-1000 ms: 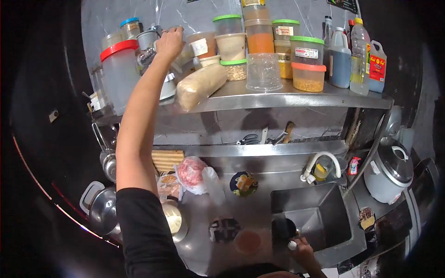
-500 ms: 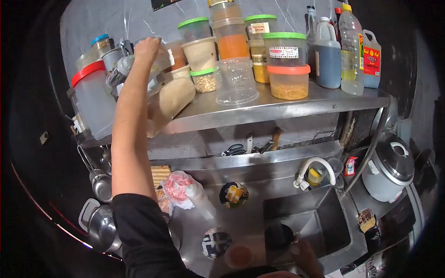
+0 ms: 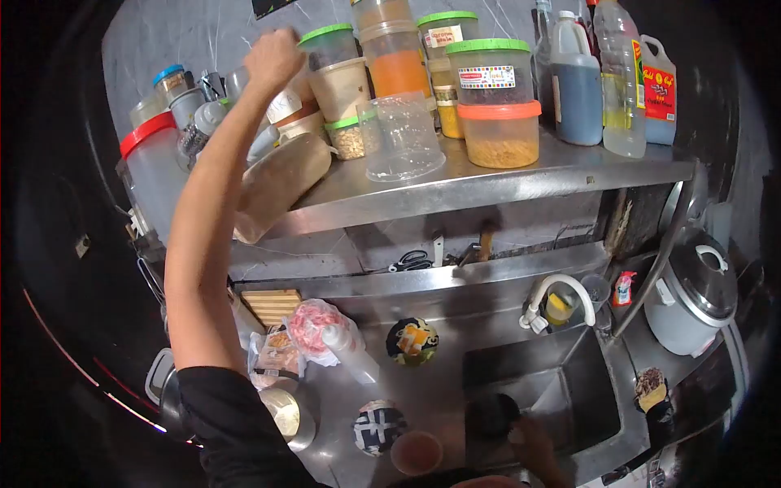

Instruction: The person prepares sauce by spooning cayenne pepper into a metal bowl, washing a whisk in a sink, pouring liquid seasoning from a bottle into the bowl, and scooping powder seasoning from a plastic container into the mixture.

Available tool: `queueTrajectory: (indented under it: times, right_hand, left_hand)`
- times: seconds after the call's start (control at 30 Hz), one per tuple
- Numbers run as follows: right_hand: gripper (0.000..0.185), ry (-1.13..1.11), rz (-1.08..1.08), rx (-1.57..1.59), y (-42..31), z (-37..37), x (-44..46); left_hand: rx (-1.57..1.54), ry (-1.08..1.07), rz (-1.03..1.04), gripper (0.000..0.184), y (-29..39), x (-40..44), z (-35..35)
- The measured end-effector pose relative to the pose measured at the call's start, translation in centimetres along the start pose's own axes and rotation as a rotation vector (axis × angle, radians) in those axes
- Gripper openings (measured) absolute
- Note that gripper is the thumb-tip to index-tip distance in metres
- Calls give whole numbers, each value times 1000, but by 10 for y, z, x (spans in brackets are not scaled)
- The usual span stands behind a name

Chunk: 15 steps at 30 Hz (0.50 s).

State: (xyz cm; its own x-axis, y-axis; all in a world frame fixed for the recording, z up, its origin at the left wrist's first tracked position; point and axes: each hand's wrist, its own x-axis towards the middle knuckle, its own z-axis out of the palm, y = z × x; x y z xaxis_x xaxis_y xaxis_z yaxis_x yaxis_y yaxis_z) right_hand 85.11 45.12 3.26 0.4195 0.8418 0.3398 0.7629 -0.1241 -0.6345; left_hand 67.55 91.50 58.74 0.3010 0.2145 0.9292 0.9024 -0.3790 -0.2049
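High over the steel shelf, my left hand has its fingers bent, at the upper edge of a labelled tub; its fingertips are hidden, so what it grips is unclear. Below it lies a clear bag of pale powder. Green-lidded tubs stand to its right. Low in the view, my right hand is dim and blurred at the sink's near left side, fingers closed around something too dark to make out. A black round object is just left of it.
An upturned clear tub and bottles stand on the shelf. Below are a sink with a white faucet, bagged pink meat, a clear bottle, a reddish bowl and a rice cooker.
The view has shifted. My left hand has moved right relative to the shelf containers, from beside the labelled tub to above it. The white item seen by my right hand is now blurred.
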Motion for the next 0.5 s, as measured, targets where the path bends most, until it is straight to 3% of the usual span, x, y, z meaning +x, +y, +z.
queueTrajectory:
  times: [0.13, 0.2, 0.27, 0.3, 0.4, 0.5]
  right_hand:
    - [47, -99, -1, 27, 11, 0, 2]
    - [46, -212, 62, 34, 9, -8, 5]
    - [45, -228, 49, 67, 3, -19, 9]
    - [45, -174, -9, 98, -3, -24, 10]
    - [46, -66, -53, 124, 2, -23, 8]
    - [47, 16, -28, 123, 21, -8, -3]
  left_hand:
    - [-365, 13, -52, 44, 67, 25, 13]
    - [-221, 83, -54, 64, 77, 51, 50]
    - [-287, 55, -165, 77, 90, 66, 68]
    - [-320, 38, -220, 83, 98, 68, 70]
    - [-270, 138, -302, 71, 115, 74, 70]
    - [-388, 213, -391, 96, 128, 74, 70]
